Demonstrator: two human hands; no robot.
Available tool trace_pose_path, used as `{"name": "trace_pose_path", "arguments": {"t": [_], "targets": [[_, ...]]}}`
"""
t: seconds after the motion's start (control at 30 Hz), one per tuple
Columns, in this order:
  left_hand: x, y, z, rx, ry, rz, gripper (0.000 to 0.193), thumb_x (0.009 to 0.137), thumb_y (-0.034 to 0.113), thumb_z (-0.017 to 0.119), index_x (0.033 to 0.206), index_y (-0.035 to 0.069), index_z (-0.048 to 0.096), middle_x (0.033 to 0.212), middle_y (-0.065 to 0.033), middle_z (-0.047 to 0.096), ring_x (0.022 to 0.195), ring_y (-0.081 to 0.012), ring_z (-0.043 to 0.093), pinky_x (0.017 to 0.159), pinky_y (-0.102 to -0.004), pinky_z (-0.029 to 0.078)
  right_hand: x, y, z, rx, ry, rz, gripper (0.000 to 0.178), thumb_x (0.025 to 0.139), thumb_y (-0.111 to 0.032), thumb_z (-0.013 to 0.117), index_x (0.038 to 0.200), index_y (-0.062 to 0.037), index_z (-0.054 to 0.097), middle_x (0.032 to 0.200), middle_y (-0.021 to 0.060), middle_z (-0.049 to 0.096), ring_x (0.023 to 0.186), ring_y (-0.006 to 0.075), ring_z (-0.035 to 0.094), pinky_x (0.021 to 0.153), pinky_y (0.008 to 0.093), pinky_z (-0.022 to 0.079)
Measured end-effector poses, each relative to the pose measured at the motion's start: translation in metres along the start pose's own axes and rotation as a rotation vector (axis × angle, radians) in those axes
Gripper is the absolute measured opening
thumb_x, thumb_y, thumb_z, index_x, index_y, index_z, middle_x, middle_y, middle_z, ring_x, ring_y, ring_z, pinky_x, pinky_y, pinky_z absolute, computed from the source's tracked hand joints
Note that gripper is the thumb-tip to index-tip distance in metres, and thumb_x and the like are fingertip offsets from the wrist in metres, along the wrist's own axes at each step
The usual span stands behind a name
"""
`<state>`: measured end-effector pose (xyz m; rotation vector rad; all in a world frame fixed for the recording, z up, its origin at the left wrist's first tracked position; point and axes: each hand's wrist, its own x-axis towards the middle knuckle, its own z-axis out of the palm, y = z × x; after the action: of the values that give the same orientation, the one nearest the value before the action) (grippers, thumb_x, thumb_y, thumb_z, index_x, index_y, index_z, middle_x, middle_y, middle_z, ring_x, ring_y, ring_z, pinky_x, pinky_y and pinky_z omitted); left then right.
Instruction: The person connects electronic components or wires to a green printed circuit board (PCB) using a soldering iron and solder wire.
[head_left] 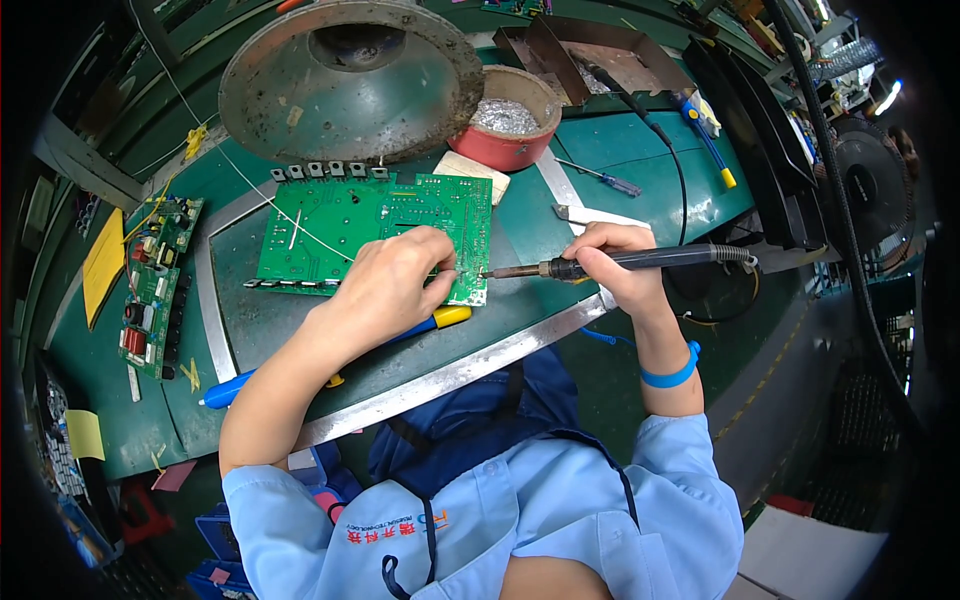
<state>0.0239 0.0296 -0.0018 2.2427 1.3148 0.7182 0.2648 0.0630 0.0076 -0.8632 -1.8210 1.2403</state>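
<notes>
A green circuit board (pixel 320 235) lies solder side up on the bench, with several metal-tabbed components along its far edge. My left hand (pixel 390 275) rests over its near right part, fingers curled and pinched on a thin solder wire (pixel 240 175) that runs down from the upper left. The fingertips hide the wire's end. Gripped like a pen in my right hand (pixel 622 262) is a soldering iron (pixel 650 258), its tip touching or just above the board's right edge. Partly under my left forearm lies a blue and yellow solder sucker (pixel 450 317).
A metal fume hood (pixel 350 90) hangs beyond the board, beside a red pot (pixel 500 145). A screwdriver (pixel 615 184) and a white-handled knife (pixel 610 218) lie right. Another populated board (pixel 155 290) sits left. Metal strips (pixel 450 372) edge the work area; a black cable (pixel 840 200) hangs right.
</notes>
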Motion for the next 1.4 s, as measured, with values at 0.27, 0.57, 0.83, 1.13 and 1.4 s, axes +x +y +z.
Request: {"name": "trace_pose_path", "arguments": {"t": [0.27, 0.57, 0.83, 1.13, 1.4], "targets": [[-0.001, 0.001, 0.000, 0.001, -0.001, -0.002, 0.009, 0.067, 0.004, 0.057, 0.072, -0.001, 0.051, 0.080, -0.0117, 0.056, 0.061, -0.0281, 0.053, 0.054, -0.0342, 0.043, 0.001, -0.001, -0.001, -0.042, 0.042, -0.001, 0.009, 0.072, -0.005, 0.054, 0.071, 0.0031, 0.058, 0.060, 0.0025, 0.054, 0.051, 0.0048, 0.043, 0.045, 0.0189, 0.033], [-0.001, 0.001, -0.002, 0.004, 0.011, 0.003, 0.009, 0.067, 0.005, 0.057, 0.072, 0.000, 0.051, 0.079, -0.0116, 0.055, 0.062, -0.0276, 0.053, 0.054, -0.0340, 0.043, -0.002, 0.006, -0.011, 0.009, 0.094, -0.066, 0.011, 0.073, -0.005, 0.052, 0.071, 0.0040, 0.058, 0.064, 0.0057, 0.056, 0.056, 0.0076, 0.050, 0.050, 0.0193, 0.038], [0.000, 0.005, -0.008, -0.120, 0.019, -0.103, 0.008, 0.071, 0.005, 0.055, 0.074, -0.001, 0.052, 0.068, -0.0109, 0.048, 0.061, -0.0216, 0.051, 0.054, -0.0296, 0.040, 0.040, 0.013, -0.014, -0.214, 0.540, -0.337, 0.010, 0.076, -0.005, 0.053, 0.081, 0.0031, 0.057, 0.070, 0.0045, 0.052, 0.060, 0.0097, 0.047, 0.054, 0.0206, 0.037], [-0.001, 0.009, -0.017, -0.017, -0.030, -0.111, 0.006, 0.070, 0.005, 0.056, 0.073, -0.001, 0.055, 0.067, -0.0106, 0.049, 0.059, -0.0213, 0.050, 0.054, -0.0299, 0.040, 0.005, -0.014, 0.002, -0.462, 0.365, -0.239, 0.019, 0.065, 0.001, 0.061, 0.083, 0.0004, 0.058, 0.068, 0.0081, 0.054, 0.057, 0.0129, 0.051, 0.049, 0.0223, 0.039], [0.000, 0.004, -0.013, -0.052, -0.024, -0.029, 0.006, 0.068, 0.003, 0.054, 0.073, 0.001, 0.056, 0.067, -0.0106, 0.050, 0.058, -0.0226, 0.051, 0.053, -0.0307, 0.041, -0.028, -0.015, 0.017, -0.194, 0.227, -0.176, 0.008, 0.069, -0.001, 0.055, 0.073, 0.0042, 0.059, 0.056, 0.0075, 0.056, 0.048, 0.0099, 0.054, 0.044, 0.0190, 0.040]]}}
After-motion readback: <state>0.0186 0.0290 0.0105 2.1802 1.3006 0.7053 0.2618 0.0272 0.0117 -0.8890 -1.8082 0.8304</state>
